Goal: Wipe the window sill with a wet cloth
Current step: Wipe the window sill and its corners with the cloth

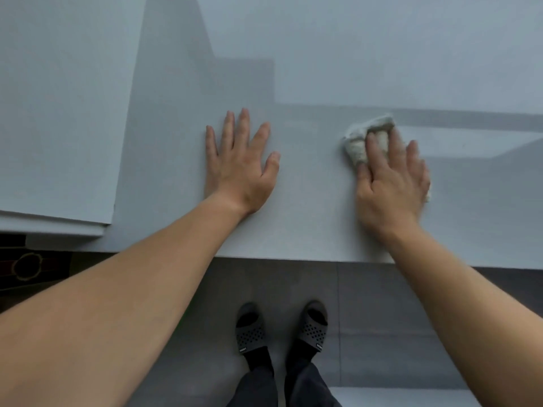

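A broad pale grey-blue window sill [308, 224] fills the upper two thirds of the head view. On its right part lies a crumpled off-white cloth [360, 141], pressed flat against the sill by my right hand [393, 183], whose fingers lie over the cloth; a corner of cloth also pokes out at the hand's right side. To the left, my left hand [238, 168] rests palm down on the bare sill with fingers spread and nothing in it.
A raised pale panel [58, 113] covers the sill's left end, its edge stepping up. The sill's front edge runs across the middle of the view. Below it is grey tiled floor [382, 318] with my two feet in dark slippers [282, 327].
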